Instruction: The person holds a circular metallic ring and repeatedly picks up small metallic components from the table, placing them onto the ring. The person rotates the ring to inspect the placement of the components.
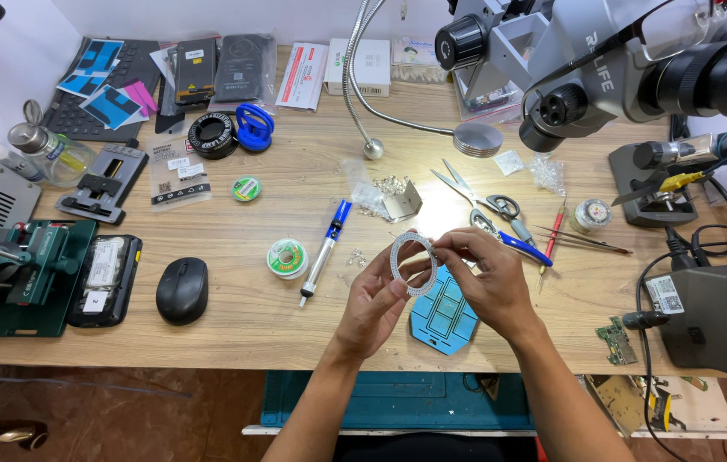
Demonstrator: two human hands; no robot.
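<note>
One wooden bench (243, 295) fills the view. One grey microscope (603, 60) juts in at the top right, its upper part cut off by the frame. One dark power unit (723, 321) sits at the right edge, also cut off. One green clamp jig (25, 274) stands at the left, with one dark phone (106, 278) just beside it. One black mouse (182, 289) lies near the phone. One blue mat (442, 321) lies on the bench under the hands, partly hidden by them.

The two hands meet above the mat. The left hand (374, 299) pinches the lower left of one flat grey ring (413, 263), fingers closed on its rim. The right hand (487, 282) grips the ring's right edge between thumb and forefinger; its other fingers are curled. The ring is held up, off the bench, its face towards the camera.

Smaller things: one pair of scissors (474, 195), one blue-handled pen tool (325, 252), one solder wick spool (286, 258), one small green circuit board (617, 340). Several clear bits (385, 186) lie by the scissors, too small to make out.
</note>
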